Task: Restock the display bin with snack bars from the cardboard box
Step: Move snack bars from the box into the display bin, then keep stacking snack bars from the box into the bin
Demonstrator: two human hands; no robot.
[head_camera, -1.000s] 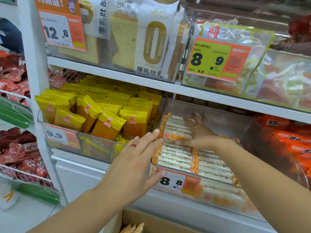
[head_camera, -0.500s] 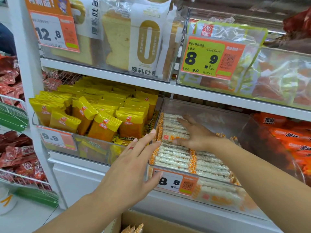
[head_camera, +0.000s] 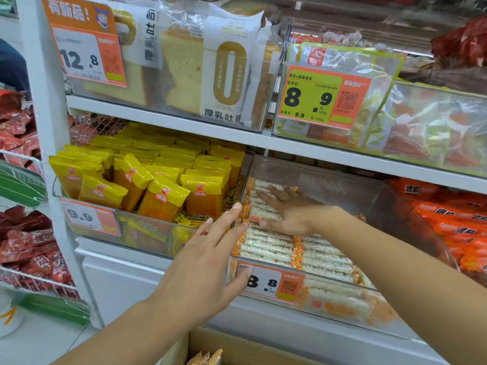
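Hands barely moved over the last second; most of the apparent shift was the head camera tipping. The right hand (head_camera: 283,210) stayed inside the clear display bin (head_camera: 319,180), but slid a little toward the bin's left wall and flattened: fingers now straight and spread, palm down on the rear stack of snack bars (head_camera: 259,206), thumb tucked against the stack's front edge. It pressed and squared the stack, not gripping it. The left hand (head_camera: 204,262) held its place outside the bin at the front-left corner, fingers extended and relaxed, fingertips touching the bin's left wall near the rim, thumb resting by the 8.8 price tag (head_camera: 271,283). It clutched nothing and seemed to steady the bin.

Snack bars lay in rows across the bin floor, a front row behind the tag and a higher stack at rear left under the right palm. The rear right part of the bin (head_camera: 350,188) showed bare plastic, so the restock looked partly done, judged from fill alone. More bars poked out of the cardboard box (head_camera: 237,346) at the bottom edge, just below the shelf.

Likely meaning: the last batch was already placed, the step was tidying, and another reach into the box seemed due. Yellow packets (head_camera: 158,185) filled the neighbouring bin, untouched.
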